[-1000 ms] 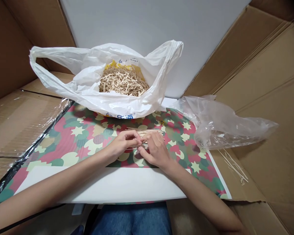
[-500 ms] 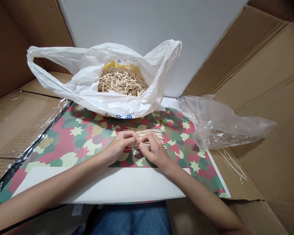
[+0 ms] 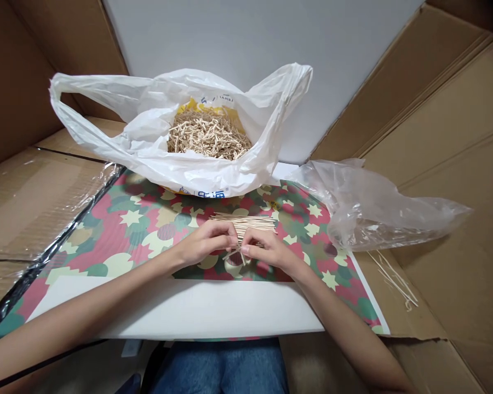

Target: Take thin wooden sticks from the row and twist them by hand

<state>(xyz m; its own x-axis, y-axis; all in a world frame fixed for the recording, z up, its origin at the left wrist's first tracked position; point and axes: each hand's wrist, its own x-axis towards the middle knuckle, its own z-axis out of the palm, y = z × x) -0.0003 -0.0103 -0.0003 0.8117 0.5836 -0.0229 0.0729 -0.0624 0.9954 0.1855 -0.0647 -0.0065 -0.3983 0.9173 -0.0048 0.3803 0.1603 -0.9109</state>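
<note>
My left hand [image 3: 211, 239] and my right hand [image 3: 268, 249] are close together over the patterned sheet, each pinched. Between their fingertips is a thin pale strand [image 3: 243, 258], crossed or looped, with loose ends pointing down toward me. Whether a knot is pulled tight in it I cannot tell. Just beyond my fingers, a row of straight pale strands [image 3: 246, 221] lies side by side, partly covered by both hands. A white plastic bag [image 3: 156, 158] stands open farther back, holding a heap of short, bent pale pieces [image 3: 209, 134].
A clear plastic bag [image 3: 378, 219] lies crumpled at the right. Several loose strands [image 3: 394, 279] rest on the cardboard [image 3: 425, 320] below it. Cardboard walls rise on both sides, and a white strip [image 3: 181, 309] runs along the front edge.
My hands have drawn slightly apart, and the strand's crossing and loose ends now show between them. The whole view has shifted slightly.
</note>
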